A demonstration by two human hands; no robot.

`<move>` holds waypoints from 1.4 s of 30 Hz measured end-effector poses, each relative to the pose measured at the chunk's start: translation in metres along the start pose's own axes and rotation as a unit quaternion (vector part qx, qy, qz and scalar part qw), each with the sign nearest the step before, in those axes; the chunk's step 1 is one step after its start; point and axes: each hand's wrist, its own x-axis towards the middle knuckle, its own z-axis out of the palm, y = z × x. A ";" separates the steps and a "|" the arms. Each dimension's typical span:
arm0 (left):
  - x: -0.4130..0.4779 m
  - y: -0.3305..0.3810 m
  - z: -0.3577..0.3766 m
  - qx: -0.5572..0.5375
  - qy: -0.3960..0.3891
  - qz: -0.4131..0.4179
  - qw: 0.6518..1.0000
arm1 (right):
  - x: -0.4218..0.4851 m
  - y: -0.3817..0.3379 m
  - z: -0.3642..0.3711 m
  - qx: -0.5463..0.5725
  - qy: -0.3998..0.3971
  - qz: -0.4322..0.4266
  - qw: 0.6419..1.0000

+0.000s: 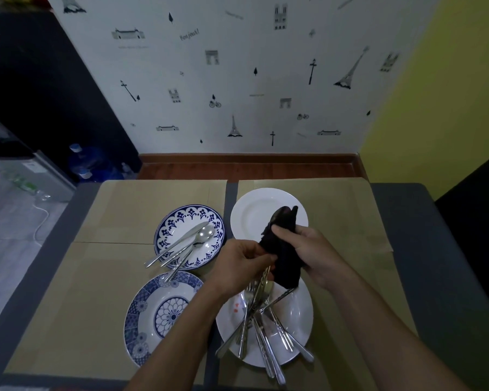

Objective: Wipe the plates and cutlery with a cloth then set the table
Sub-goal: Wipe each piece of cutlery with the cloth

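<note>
My right hand grips a black cloth wrapped round a spoon whose dark bowl sticks out above it. My left hand pinches that spoon's handle just below the cloth. Both hands hover over a white plate piled with several forks and spoons. Farther back lies a bare white plate. A blue-patterned plate holds a knife and spoons. A second blue-patterned plate sits at the front left.
Brown cardboard sheets cover a grey table. Behind it stands a wall with Paris stickers. Blue water bottles and a grey appliance stand on the floor to the left.
</note>
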 end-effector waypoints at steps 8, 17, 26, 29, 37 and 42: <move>0.015 0.021 -0.018 0.029 0.080 0.030 0.996 | -0.007 -0.004 0.000 -0.104 -0.047 -0.021 0.993; 0.028 0.030 -0.030 0.138 0.123 0.099 0.978 | -0.011 -0.008 0.000 -0.154 -0.080 0.002 0.985; 0.030 0.032 -0.048 0.007 0.288 0.061 0.956 | -0.019 -0.005 -0.018 -0.170 -0.120 0.043 0.977; 0.032 0.026 -0.056 -0.042 0.325 0.026 0.945 | -0.018 -0.004 -0.029 -0.128 -0.082 0.031 0.988; 0.023 0.026 -0.038 -0.120 0.205 -0.023 0.971 | -0.013 -0.017 -0.011 0.159 0.080 -0.021 0.984; 0.015 0.021 -0.012 -0.098 0.099 -0.032 0.990 | -0.010 -0.017 0.010 0.100 0.087 -0.051 0.990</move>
